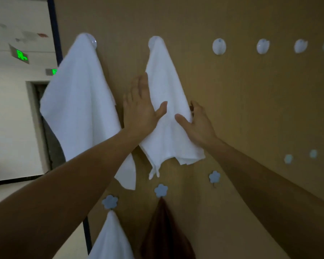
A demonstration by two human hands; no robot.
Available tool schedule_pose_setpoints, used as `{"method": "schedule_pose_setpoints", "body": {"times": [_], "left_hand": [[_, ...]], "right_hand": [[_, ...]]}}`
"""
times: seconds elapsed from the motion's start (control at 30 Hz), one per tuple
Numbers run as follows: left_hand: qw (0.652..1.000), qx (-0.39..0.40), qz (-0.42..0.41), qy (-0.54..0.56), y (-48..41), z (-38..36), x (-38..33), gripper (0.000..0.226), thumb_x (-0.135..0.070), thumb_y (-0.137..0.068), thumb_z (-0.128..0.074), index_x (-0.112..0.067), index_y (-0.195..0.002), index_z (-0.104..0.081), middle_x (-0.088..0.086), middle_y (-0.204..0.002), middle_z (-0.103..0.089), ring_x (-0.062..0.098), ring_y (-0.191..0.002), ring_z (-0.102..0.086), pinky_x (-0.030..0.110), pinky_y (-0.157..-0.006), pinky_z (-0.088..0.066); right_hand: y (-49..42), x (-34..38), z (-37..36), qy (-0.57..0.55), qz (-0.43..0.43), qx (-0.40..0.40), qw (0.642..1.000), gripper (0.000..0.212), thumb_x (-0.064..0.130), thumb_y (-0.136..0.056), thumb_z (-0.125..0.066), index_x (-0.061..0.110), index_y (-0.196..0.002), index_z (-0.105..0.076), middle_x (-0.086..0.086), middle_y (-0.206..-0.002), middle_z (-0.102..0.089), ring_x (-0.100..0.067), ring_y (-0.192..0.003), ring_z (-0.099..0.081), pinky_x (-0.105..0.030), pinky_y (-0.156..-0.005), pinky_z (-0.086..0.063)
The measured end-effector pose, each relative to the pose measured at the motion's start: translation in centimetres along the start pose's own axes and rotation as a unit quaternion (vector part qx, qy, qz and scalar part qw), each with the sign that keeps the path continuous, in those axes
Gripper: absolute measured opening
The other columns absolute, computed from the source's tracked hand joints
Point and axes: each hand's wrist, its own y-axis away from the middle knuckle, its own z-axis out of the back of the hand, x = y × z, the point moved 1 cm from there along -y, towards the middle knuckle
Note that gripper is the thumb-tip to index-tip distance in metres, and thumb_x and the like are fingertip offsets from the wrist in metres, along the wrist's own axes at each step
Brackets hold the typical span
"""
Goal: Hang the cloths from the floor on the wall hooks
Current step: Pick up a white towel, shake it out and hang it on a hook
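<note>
A small white cloth (pixel 166 109) hangs from the second round hook (pixel 154 41) on the brown wall. My left hand (pixel 140 107) lies flat against the cloth's left edge, fingers spread. My right hand (pixel 196 122) pinches the cloth's right edge between thumb and fingers. A larger white towel (pixel 79 101) hangs from the first round hook (pixel 93 41) to the left. Lower down, a white cloth (pixel 110 238) and a dark brown cloth (pixel 165 234) each hang from a flower-shaped hook.
Bare round hooks (pixel 219 46) run along the wall to the right, with a bare flower hook (pixel 214 177) and smaller ones (pixel 288 158) lower down. The wall's left edge borders a corridor with a doorway (pixel 43 128) and green exit signs (pixel 21 55).
</note>
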Motion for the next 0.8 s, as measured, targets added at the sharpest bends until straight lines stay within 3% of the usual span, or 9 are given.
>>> {"method": "schedule_pose_setpoints", "body": {"times": [0.17,0.3,0.4,0.57,0.8], "left_hand": [[0.985,0.057,-0.146,-0.077,3.6,-0.3,-0.1,0.077,-0.056,-0.092,-0.037,-0.015,-0.153,-0.012,0.010,-0.161,-0.007,0.029,-0.148,0.000,0.050,-0.116,-0.001],[0.964,0.108,-0.240,-0.043,9.0,-0.8,-1.8,0.068,-0.048,-0.094,-0.040,-0.012,-0.149,-0.026,0.011,-0.159,-0.018,0.030,-0.148,-0.006,0.054,-0.115,0.001],[0.944,0.197,-0.265,0.009,13.8,-1.1,-5.3,0.066,-0.048,-0.093,-0.038,-0.014,-0.149,-0.027,0.009,-0.158,-0.019,0.028,-0.147,-0.007,0.055,-0.115,0.001],[0.876,0.349,-0.308,0.128,22.5,-0.3,-14.2,0.070,-0.046,-0.091,-0.041,-0.016,-0.150,-0.020,0.008,-0.160,-0.012,0.028,-0.147,-0.005,0.059,-0.113,-0.002],[0.763,0.473,-0.381,0.222,37.5,6.1,-27.6,0.069,-0.047,-0.089,-0.045,-0.021,-0.149,-0.022,0.005,-0.159,-0.014,0.026,-0.146,-0.007,0.058,-0.112,-0.006]], "right_hand": [[6.5,0.1,2.0,0.119,-0.063,-0.027,0.991,0.083,0.057,-0.090,-0.052,0.015,-0.153,-0.018,-0.004,-0.156,-0.025,-0.021,-0.137,-0.037,-0.037,-0.106,-0.037],[14.5,0.0,4.5,0.219,-0.128,-0.030,0.967,0.077,0.052,-0.092,-0.053,0.015,-0.152,-0.021,-0.006,-0.155,-0.025,-0.022,-0.139,-0.032,-0.032,-0.107,-0.029],[21.7,0.3,7.4,0.296,-0.196,-0.027,0.935,0.074,0.050,-0.093,-0.054,0.013,-0.151,-0.026,-0.009,-0.153,-0.030,-0.026,-0.136,-0.035,-0.030,-0.107,-0.028],[34.7,1.3,14.0,0.364,-0.339,-0.018,0.867,0.074,0.053,-0.092,-0.053,0.017,-0.151,-0.025,-0.011,-0.153,-0.028,-0.032,-0.139,-0.030,-0.040,-0.111,-0.029],[54.6,6.5,23.6,0.409,-0.487,-0.053,0.770,0.070,0.051,-0.089,-0.057,0.020,-0.147,-0.034,-0.010,-0.149,-0.034,-0.032,-0.133,-0.036,-0.043,-0.108,-0.033]]}}
